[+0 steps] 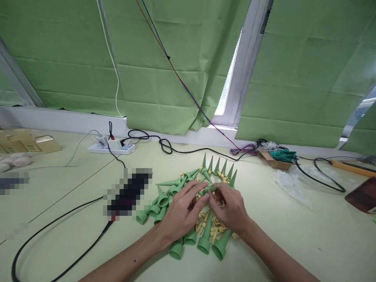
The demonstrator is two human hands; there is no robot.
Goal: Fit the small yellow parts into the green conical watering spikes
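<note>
Both my hands meet over a pile of green cones and small yellow pieces. My left hand (183,209) is closed on a green cone (205,190), its thumb and fingers pinching the part. Against its other end my right hand (230,205) is closed too, fingertips bent around the tip; whatever small piece may be there is hidden. Loose green cones (205,235) lie below and left of my hands, their wide open ends facing outward. Yellow pieces (216,229) are heaped between and under my hands. Behind them, several green cones (224,168) stand upright in a curved row.
A pixelated dark device (129,194) with a black cable lies at left. Further back are a white power strip (111,147) and cables. An open cardboard box (276,160), clear plastic (290,186) and a dark red object (362,196) are at right.
</note>
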